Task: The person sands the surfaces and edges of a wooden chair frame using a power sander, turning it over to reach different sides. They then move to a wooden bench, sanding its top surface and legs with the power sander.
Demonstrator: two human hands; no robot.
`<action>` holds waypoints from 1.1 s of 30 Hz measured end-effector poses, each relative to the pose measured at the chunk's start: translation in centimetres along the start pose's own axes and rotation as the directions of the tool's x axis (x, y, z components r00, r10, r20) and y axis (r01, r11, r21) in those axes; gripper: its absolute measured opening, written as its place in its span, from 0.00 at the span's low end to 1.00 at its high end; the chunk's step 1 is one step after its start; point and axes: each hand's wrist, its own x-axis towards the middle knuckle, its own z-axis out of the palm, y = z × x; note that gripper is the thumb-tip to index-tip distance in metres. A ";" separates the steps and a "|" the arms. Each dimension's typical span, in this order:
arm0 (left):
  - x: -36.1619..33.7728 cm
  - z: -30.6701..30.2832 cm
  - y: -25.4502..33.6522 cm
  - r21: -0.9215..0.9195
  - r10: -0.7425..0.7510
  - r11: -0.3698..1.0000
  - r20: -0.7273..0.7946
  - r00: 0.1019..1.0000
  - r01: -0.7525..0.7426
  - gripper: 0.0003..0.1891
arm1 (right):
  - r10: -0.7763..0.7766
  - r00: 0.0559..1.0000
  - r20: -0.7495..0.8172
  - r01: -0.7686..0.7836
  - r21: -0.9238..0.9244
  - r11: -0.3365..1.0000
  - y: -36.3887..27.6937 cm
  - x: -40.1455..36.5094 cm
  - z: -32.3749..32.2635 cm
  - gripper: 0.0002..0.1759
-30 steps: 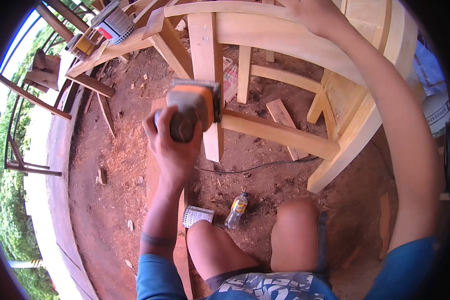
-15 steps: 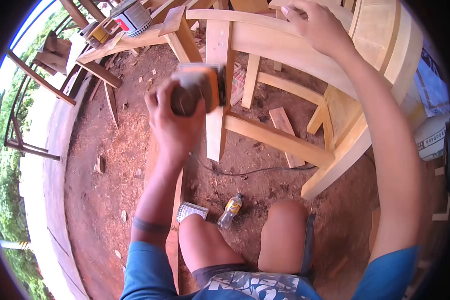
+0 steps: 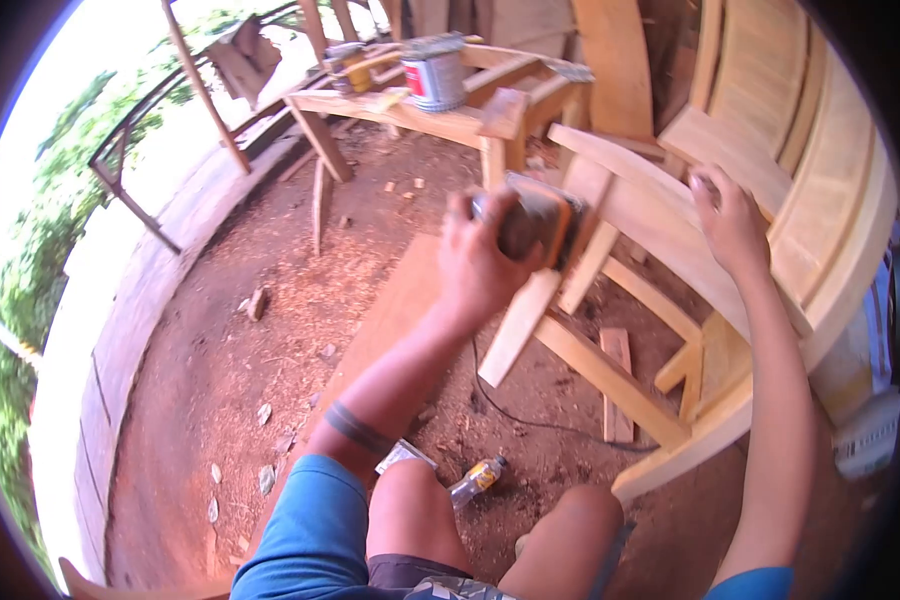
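Observation:
My left hand (image 3: 482, 250) is wrapped round an orange and grey electric sander (image 3: 562, 220). The sander's flat face is against the front leg (image 3: 520, 325) of a pale wooden chair, just below the curved seat rail (image 3: 650, 205). Further right, my right hand (image 3: 732, 222) is at the top edge of that rail, its fingers curled over the wood; their exact contact is hard to make out. The chair lies tilted, with its slatted back (image 3: 830, 190) on the right.
A metal can (image 3: 435, 80) and a yellow tool (image 3: 348, 70) stand on a wooden frame (image 3: 400, 115) at the back. A plastic bottle (image 3: 478, 482) lies near my knees. A black cord (image 3: 530, 422) crosses the dirt floor, and a long board (image 3: 395, 315) lies under my left arm.
My view has turned left, so the chair and bench appear further right. The sander remains in my left hand at the leg. My right hand appears lower along the rail.

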 end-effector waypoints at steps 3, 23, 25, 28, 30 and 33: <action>-2.7 0.6 0.0 -0.092 0.149 0.985 -0.011 0.989 -0.149 0.29 | -0.001 1.000 0.005 0.001 0.035 0.999 0.6 0.2 0.4 0.15; 3.2 1.0 1.1 -0.161 0.137 0.977 -0.043 0.990 -0.142 0.26 | -0.108 0.988 0.110 0.098 0.092 0.991 10.3 3.6 4.1 0.20; 2.2 1.1 -0.2 -0.191 0.073 0.977 -0.097 0.993 -0.090 0.25 | -0.128 0.984 0.124 0.118 0.086 0.989 10.5 3.9 4.2 0.21; -2.0 0.5 -2.6 -0.146 0.031 0.989 -0.044 0.999 -0.037 0.25 | -0.144 0.980 0.140 0.127 0.124 0.984 12.6 4.5 4.3 0.22; -5.6 0.7 -4.2 -0.204 0.004 0.979 -0.033 0.999 -0.011 0.25 | -0.157 0.976 0.148 0.133 0.161 0.978 13.2 5.5 5.8 0.23; -11.1 0.7 -6.5 -0.123 0.034 0.992 -0.020 0.999 -0.036 0.28 | -0.139 0.978 0.156 0.110 0.177 0.978 15.0 5.5 5.1 0.23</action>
